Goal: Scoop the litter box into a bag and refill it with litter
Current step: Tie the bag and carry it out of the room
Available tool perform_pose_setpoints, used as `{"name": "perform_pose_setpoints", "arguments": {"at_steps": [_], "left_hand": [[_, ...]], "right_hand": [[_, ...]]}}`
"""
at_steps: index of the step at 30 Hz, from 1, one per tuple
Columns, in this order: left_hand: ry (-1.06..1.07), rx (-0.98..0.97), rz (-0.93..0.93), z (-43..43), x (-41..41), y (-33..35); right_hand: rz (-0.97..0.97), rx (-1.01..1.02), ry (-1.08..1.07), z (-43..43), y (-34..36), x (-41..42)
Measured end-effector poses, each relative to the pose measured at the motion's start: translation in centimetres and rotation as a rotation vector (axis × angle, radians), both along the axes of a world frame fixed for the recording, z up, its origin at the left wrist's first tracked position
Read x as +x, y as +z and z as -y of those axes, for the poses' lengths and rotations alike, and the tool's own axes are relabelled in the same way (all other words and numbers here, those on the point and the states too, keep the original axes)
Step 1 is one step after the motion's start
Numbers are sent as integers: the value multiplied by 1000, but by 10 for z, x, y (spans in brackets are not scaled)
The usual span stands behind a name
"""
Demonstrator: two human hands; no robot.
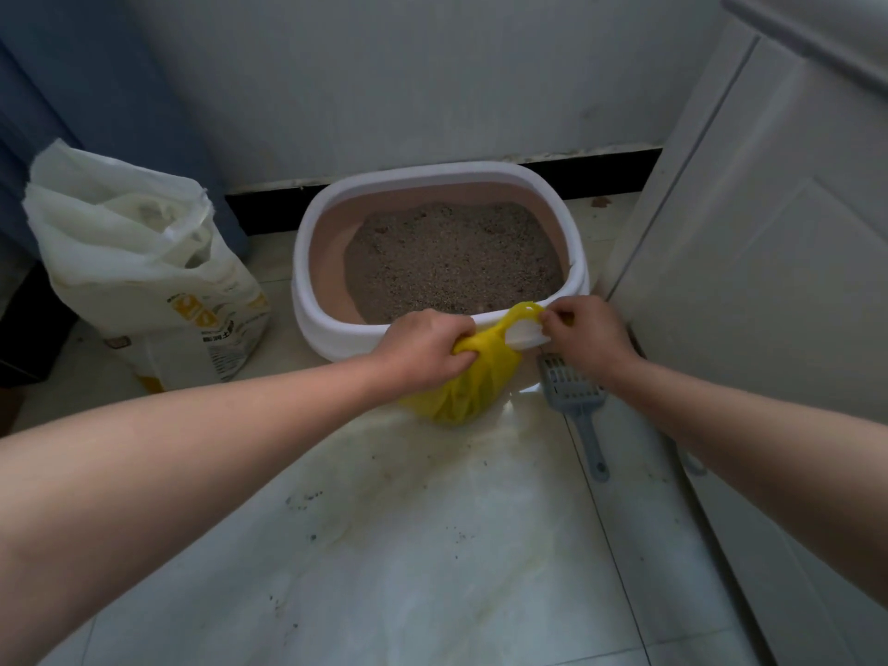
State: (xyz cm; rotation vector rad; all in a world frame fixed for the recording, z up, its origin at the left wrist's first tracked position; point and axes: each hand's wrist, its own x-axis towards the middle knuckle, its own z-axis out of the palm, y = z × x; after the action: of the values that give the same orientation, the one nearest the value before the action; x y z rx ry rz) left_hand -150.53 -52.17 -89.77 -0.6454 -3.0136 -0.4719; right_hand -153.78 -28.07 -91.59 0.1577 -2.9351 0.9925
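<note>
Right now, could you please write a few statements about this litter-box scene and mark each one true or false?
1. The left hand grips the gathered neck of the yellow plastic bag. True.
2. The right hand holds the grey litter scoop. False: the scoop lies on the floor; the hand pinches the bag's handle loop.
3. The litter box is empty. False: grey litter covers its bottom.
4. The open litter sack stands left of the box. True.
</note>
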Motion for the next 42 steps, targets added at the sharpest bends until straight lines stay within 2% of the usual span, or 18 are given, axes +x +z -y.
{"name": "perform_pose_setpoints", "arguments": {"at_steps": [4, 8, 12, 15, 17, 21, 24, 29, 33, 36, 39, 42], "left_hand": [[55, 185, -44, -5, -7, 11], [109, 271, -56, -4, -12, 26], [58, 218, -35, -2, -17, 53], [16, 147, -8, 1, -13, 92], [36, 147, -1, 5, -8, 128], [88, 164, 14, 16, -2, 221], [132, 162, 19, 22, 5, 307], [219, 205, 33, 27, 16, 466], [273, 210, 0, 35, 27, 595], [302, 218, -32, 49, 38, 680], [313, 234, -45, 66, 54, 756], [331, 247, -96, 85, 75, 822]], "right_hand": [[51, -176, -65, 3, -9, -7], [75, -350, -125, 6, -9, -4], [309, -585, -243, 12, 5, 4], [442, -802, -338, 20, 43, 8], [433, -876, -303, 25, 81, 15], [423, -863, -152, 31, 157, 33], [483, -880, -132, 38, 228, 42], [631, -937, -133, 68, 382, 56], [664, -1040, -120, 88, 516, 64], [660, -1045, -78, 101, 611, 72], [571, -984, 20, 119, 693, 84], [532, -989, 63, 143, 755, 100]]}}
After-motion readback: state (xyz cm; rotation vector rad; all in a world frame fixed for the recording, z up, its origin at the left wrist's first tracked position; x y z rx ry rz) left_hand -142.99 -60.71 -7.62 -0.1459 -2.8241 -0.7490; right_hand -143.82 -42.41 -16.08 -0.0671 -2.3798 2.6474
